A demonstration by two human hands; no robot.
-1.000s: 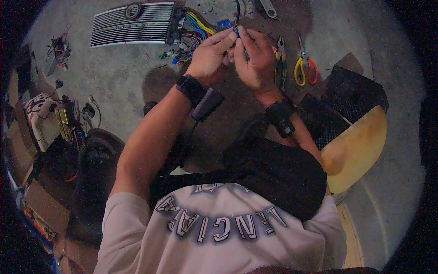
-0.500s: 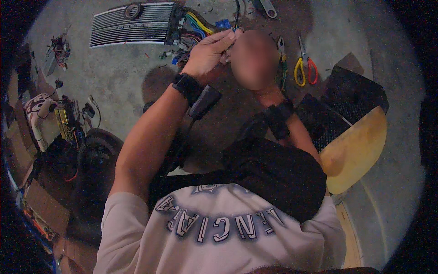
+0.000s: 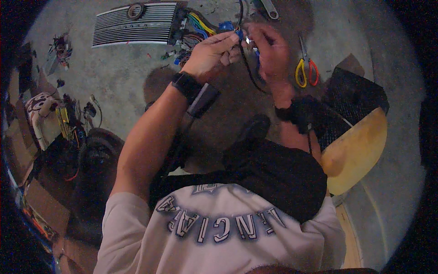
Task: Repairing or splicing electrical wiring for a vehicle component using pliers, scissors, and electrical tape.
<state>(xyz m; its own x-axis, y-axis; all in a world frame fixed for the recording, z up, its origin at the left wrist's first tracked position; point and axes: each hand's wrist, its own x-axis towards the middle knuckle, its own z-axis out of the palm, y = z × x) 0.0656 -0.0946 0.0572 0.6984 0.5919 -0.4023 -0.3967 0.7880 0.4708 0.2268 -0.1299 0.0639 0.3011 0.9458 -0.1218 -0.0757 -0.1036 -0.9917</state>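
Note:
My left hand [image 3: 211,54] pinches a small blue connector [image 3: 239,34] between thumb and fingertips. A thin black cable [image 3: 245,57] runs down past the connector and curves toward my right wrist. Just right of the connector is my right hand [image 3: 273,52], its fingers bent and slightly blurred. By those fingertips shows a small bright piece [image 3: 248,40], too small to name. Beyond my left hand lie a blue plug [image 3: 225,26] and a bundle of coloured wires [image 3: 200,25], which leads to a ribbed silver metal unit [image 3: 134,28].
Scissors [image 3: 304,68] with yellow and red handles lie right of my right hand. A wrench [image 3: 269,8] is at the far edge. Black mesh-covered pieces [image 3: 353,93] and a yellowish curved panel [image 3: 356,153] stand at right. Wiring parts [image 3: 68,121] and cardboard [image 3: 48,203] are at left.
My right hand has shifted up and right, turning, so the connector and black cable now show. My left hand stays nearly in place. The pliers seen beside my right hand are now hidden.

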